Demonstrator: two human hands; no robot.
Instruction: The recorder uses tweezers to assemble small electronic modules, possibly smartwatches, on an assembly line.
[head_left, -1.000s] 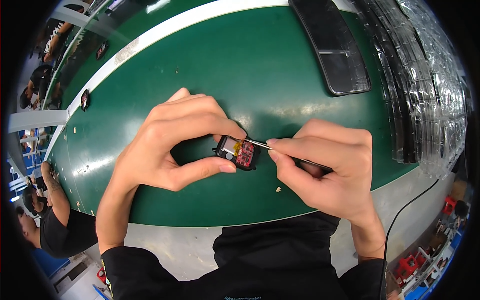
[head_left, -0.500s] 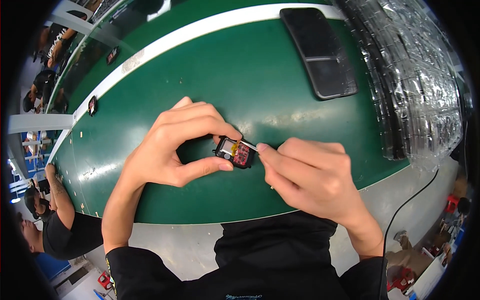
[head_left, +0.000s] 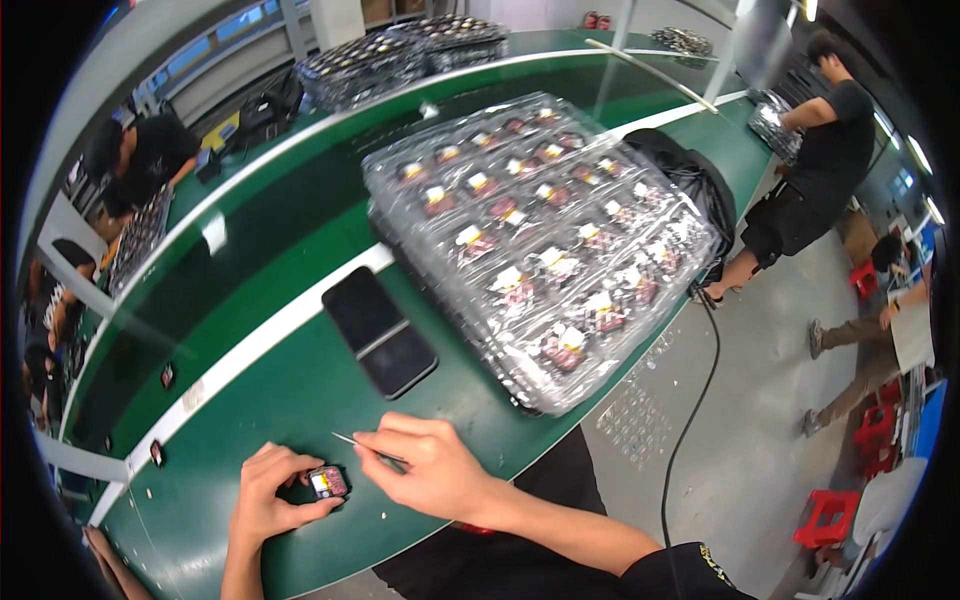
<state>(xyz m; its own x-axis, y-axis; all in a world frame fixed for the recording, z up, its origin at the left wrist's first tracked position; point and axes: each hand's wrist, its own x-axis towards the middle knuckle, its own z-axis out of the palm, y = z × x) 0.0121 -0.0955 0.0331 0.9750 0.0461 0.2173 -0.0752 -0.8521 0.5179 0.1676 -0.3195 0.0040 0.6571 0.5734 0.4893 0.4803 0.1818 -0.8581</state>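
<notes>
Between the thumb and fingers of my left hand [head_left: 268, 498] is a small black electronic device [head_left: 330, 482], its casing open. Inside it show a red circuit board, a pale block and a bit of yellow. My right hand [head_left: 430, 468] is closed around a thin pointed metal tool [head_left: 345, 438]; whether it has one prong or two I cannot make out. The tool's tip points left, above the device and apart from it. Both hands are over the near part of the green bench [head_left: 460, 420].
A dark phone [head_left: 380, 335] lies beyond my hands. To its right, stacked clear plastic trays [head_left: 470, 330] hold several similar devices. Small devices [head_left: 157, 453] rest by the white strip [head_left: 255, 345]. A black cable [head_left: 690, 430] hangs at right. Another person [head_left: 840, 130] stands at the far right.
The view has swung up and to the right, bringing the tray stack and more of the room into sight. The tool has come away from the device, which stays in my left hand.
</notes>
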